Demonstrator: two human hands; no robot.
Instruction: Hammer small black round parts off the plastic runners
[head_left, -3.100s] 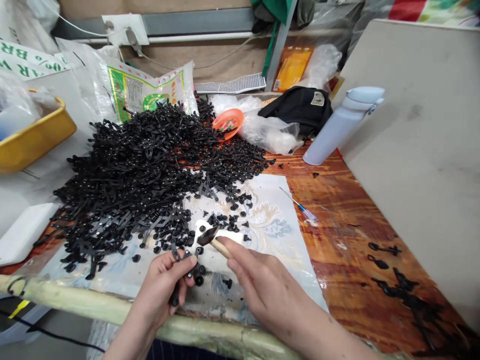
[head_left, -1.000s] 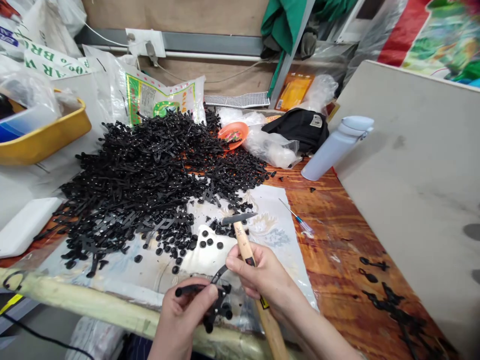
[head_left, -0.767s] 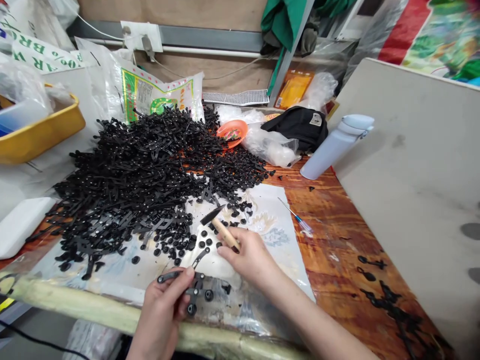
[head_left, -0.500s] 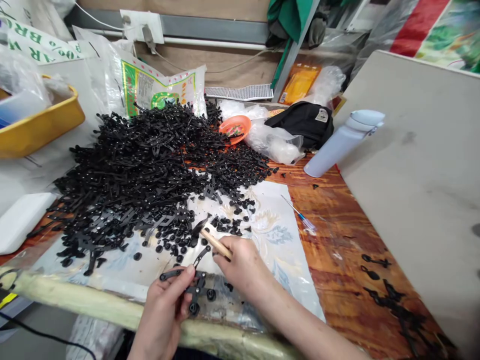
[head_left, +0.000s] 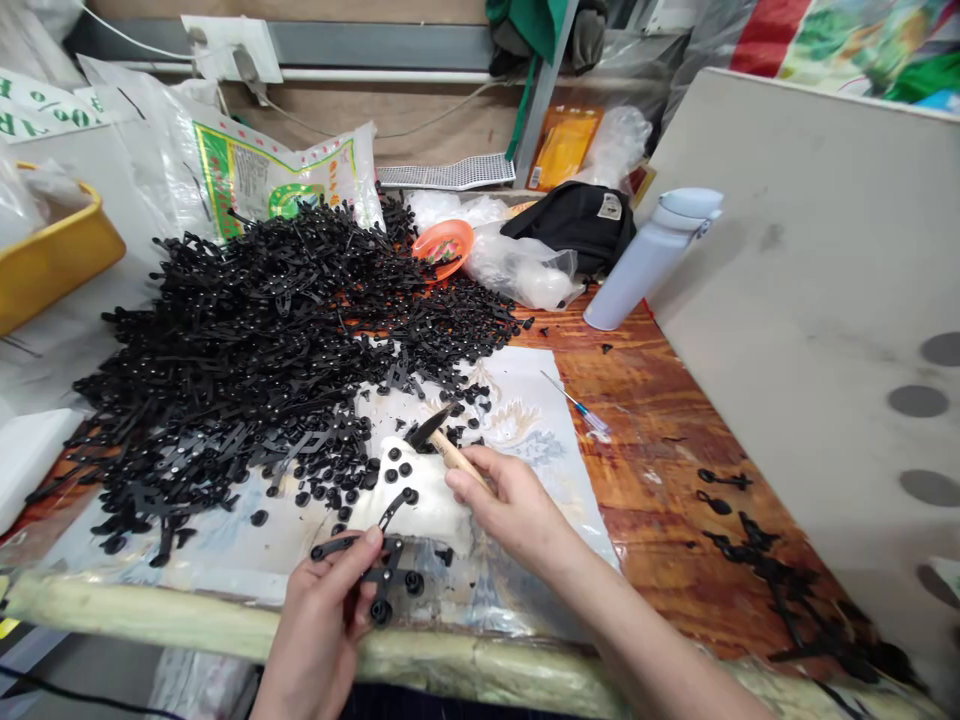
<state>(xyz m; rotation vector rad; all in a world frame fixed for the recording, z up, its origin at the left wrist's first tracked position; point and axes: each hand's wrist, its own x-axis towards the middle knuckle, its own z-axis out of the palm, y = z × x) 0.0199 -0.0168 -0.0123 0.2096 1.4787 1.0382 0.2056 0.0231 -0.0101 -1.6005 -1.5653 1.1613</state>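
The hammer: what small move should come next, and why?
Probably a light tap of the hammer on the black linkage: the left hand holds its tip over the white pad, and the right hand has the hammer, its head apart from that tip.

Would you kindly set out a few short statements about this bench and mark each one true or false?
1. The right hand holds a hammer by its wooden handle. True.
2. The left hand is empty. False: it holds a black jointed part.
3. The light blue bottle is to the right of the black bag. True.
4. The orange dish sits on top of the black bag. False: it is at the edge of the heap of black parts.
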